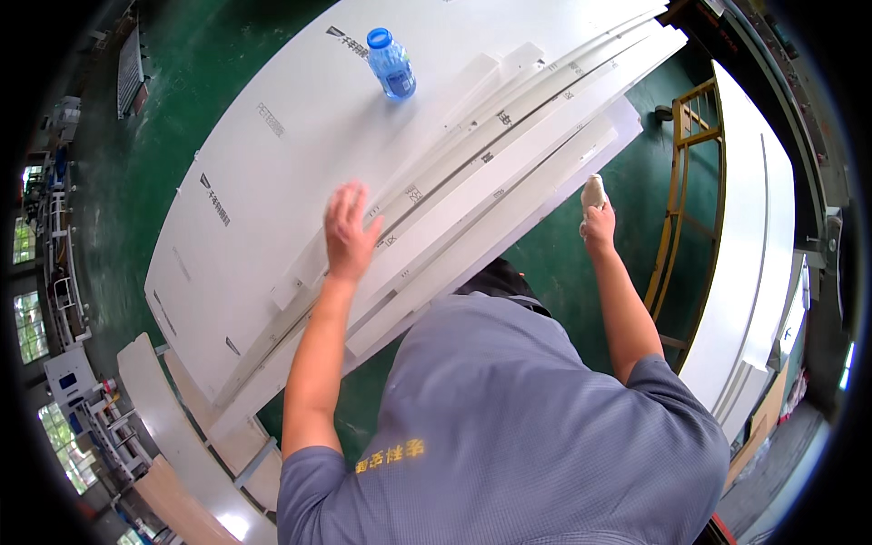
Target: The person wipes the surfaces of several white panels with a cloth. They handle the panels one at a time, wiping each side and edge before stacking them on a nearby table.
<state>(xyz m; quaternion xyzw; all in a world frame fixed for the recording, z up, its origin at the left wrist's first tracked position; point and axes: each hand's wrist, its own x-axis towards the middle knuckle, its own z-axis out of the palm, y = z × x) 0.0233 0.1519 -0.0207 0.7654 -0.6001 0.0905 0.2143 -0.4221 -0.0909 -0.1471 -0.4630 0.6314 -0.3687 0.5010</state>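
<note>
Above the stacked white panel strips (454, 173) is my left hand (350, 234), its fingers stretched out and slightly blurred, holding nothing. I cannot tell whether it touches the strips. To the right, past the stack's near edge, my right hand (598, 225) is closed around a pale, bunched rag (593, 192), out over the green floor. Beneath the strips lies a large white panel (245, 182) with dark printed marks. A blue plastic bottle (391, 65) with a blue top stands on that panel, beyond my left hand.
At the right, a yellow metal frame (677, 200) stands beside long white panels (754, 218). Pale boards (173, 409) lie on a support at the lower left. Green floor (563, 272) shows between the stack and the yellow frame. Machinery (82, 391) lines the left side.
</note>
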